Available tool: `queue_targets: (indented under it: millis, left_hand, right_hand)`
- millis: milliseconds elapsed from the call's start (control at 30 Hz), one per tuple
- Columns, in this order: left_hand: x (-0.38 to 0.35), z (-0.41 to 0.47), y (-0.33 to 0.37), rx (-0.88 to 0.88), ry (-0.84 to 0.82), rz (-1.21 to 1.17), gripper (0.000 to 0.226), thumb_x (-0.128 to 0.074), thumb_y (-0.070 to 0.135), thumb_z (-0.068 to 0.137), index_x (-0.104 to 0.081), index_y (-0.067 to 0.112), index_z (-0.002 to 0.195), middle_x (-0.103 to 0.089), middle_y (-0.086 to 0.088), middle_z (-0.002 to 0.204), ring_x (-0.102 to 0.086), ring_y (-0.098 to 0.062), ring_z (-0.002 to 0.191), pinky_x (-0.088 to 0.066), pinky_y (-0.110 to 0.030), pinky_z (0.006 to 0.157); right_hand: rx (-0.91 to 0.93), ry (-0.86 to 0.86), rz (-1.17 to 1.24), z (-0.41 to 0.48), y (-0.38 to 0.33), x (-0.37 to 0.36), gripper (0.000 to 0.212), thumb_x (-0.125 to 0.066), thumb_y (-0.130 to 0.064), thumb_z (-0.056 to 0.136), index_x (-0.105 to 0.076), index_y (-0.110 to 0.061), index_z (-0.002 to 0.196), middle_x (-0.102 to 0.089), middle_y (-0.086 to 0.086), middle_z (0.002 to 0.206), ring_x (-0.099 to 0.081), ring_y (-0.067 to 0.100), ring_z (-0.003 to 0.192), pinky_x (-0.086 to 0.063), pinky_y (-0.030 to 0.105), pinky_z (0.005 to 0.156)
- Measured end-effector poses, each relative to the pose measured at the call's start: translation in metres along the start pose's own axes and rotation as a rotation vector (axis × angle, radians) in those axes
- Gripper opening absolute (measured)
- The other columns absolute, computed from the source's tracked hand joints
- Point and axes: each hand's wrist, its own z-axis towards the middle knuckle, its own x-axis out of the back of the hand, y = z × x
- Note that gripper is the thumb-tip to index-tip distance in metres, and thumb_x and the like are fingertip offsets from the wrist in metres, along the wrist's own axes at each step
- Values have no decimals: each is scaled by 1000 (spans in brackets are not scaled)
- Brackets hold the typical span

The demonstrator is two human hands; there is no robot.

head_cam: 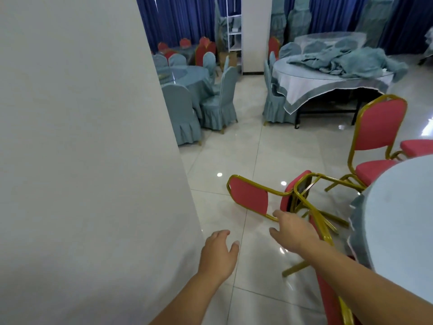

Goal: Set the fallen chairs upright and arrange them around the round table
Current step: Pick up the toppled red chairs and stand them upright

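A red chair with a gold frame lies fallen [250, 195] on the tiled floor, its backrest pointing left and its legs toward the round table [403, 202] at the right edge. My right hand [293, 233] is open, fingers spread, just over the fallen chair's lower frame rail, touching or nearly touching it. My left hand [219, 253] hovers open above the floor, apart from the chair. Another red chair [332, 299] shows partly under my right forearm. An upright red chair [377, 134] stands at the table's far side, a second red seat [417, 147] beside it.
A wide white pillar [82, 137] fills the left side, close to my left hand. Farther off stand tables with blue-covered chairs [218, 99] and a table heaped with blue cloth [339, 76]. Glossy tiled floor stretches between them.
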Motion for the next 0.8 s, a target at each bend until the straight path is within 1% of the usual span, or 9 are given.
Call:
queue_targets:
  millis: [133, 267, 400, 533, 567, 633, 733, 800]
  left_hand:
    - [5, 46, 12, 3, -8, 28, 52, -53, 44, 105, -51, 19, 150, -52, -1, 153, -46, -19, 141, -37, -32, 117]
    - [-10, 100, 17, 9, -48, 19, 51, -53, 43, 105, -52, 18, 149, -53, -2, 151, -50, -20, 137, -41, -34, 114]
    - [-40, 165, 27, 31, -137, 1, 53, -53, 46, 104, -52, 18, 149, -56, -4, 149, -55, -22, 133, -44, -36, 112]
    - [-66, 249, 48, -20, -223, 14, 53, -52, 43, 104, -51, 17, 150, -55, -5, 149, -54, -23, 134, -44, -38, 113]
    - [-70, 272, 56, -30, -240, 15, 52, -53, 42, 104, -51, 17, 149, -56, -5, 149, -53, -23, 135, -44, -38, 114]
    - [-74, 313, 71, -43, -276, 18, 52, -54, 41, 103, -53, 16, 149, -56, -4, 149, -54, -23, 135, -44, -38, 114]
    - [-73, 369, 89, -114, -301, 25, 48, -55, 38, 102, -57, 17, 144, -62, -4, 141, -58, -22, 128, -47, -37, 109]
    - [-79, 409, 97, -141, -328, 51, 45, -55, 37, 103, -58, 15, 142, -63, -3, 138, -59, -21, 124, -48, -37, 107]
  right_hand:
    - [16, -17, 34, 40, 13, 6, 47, -57, -45, 99, -52, -22, 140, -68, 1, 125, -67, 20, 108, -58, 34, 85]
    - [4, -55, 9, 77, 25, 2, 52, -55, -46, 98, -50, -21, 144, -66, 2, 130, -65, 24, 115, -54, 37, 88]
    - [-35, -84, 66, 126, 46, 5, 58, -57, -44, 97, -42, -24, 149, -64, 1, 134, -64, 23, 118, -56, 38, 92]
    - [-101, -72, 110, 189, 76, 25, 59, -61, -42, 94, -44, -23, 148, -64, 1, 134, -62, 23, 118, -55, 38, 94]
    - [-125, -70, 119, 206, 85, 30, 56, -61, -41, 93, -47, -23, 145, -65, 1, 131, -63, 23, 116, -55, 39, 93]
    - [-180, -79, 129, 238, 101, 39, 47, -61, -43, 90, -55, -24, 132, -69, 0, 120, -65, 23, 106, -57, 40, 88]
    - [-205, -85, 123, 282, 115, 48, 35, -61, -43, 92, -57, -26, 122, -67, -2, 110, -66, 21, 99, -57, 37, 80]
    - [-223, -88, 123, 315, 125, 53, 27, -61, -39, 94, -57, -26, 117, -65, -2, 107, -65, 20, 96, -57, 36, 79]
